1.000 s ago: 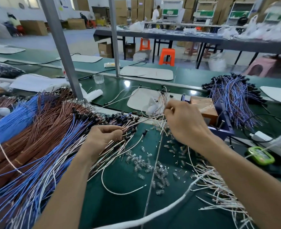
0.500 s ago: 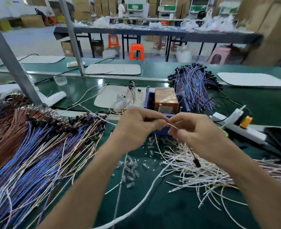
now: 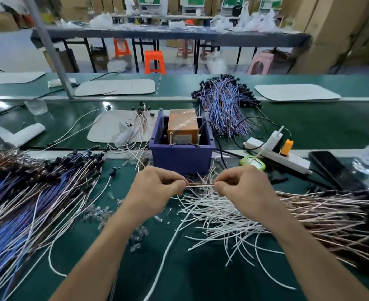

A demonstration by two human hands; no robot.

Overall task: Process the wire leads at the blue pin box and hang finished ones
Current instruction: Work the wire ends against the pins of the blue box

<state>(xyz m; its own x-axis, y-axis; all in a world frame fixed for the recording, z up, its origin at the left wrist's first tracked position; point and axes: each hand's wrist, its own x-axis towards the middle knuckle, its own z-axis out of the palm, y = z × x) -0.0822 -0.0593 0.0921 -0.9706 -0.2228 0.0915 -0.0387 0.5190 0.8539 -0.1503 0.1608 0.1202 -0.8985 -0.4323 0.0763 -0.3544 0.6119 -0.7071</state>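
The person's left hand point(image 3: 157, 187) and right hand point(image 3: 244, 187) are held up close together just near of the blue box point(image 3: 181, 158). Both have their fingers curled, each pinching one end of a thin wire lead point(image 3: 200, 185), which is stretched level between them. The lead hangs just above the table point(image 3: 201, 274), in front of the box's near wall and not touching it.

Inside the box sits an orange block point(image 3: 182, 124), with two thin upright pins point(image 3: 171, 137) at its near edge.

There is clutter on every side. Under and to the right of the hands lies a loose heap of white wires point(image 3: 218, 218), running into a thick spread of brown wires point(image 3: 331, 216) further right. On the left a big fan of blue and brown wires point(image 3: 27, 203) covers the table, black tips pointing toward the box. Small clear plastic pieces point(image 3: 93, 213) are scattered between that fan and the left forearm. Beyond the box, to the right, lies a bundle of purple wires point(image 3: 224, 105); to its left a white mat point(image 3: 112, 129) carries a few more leads. A white power strip point(image 3: 277, 156) and a small green gadget point(image 3: 253, 162) lie right of the box, and a black phone point(image 3: 331, 168) lies further right.
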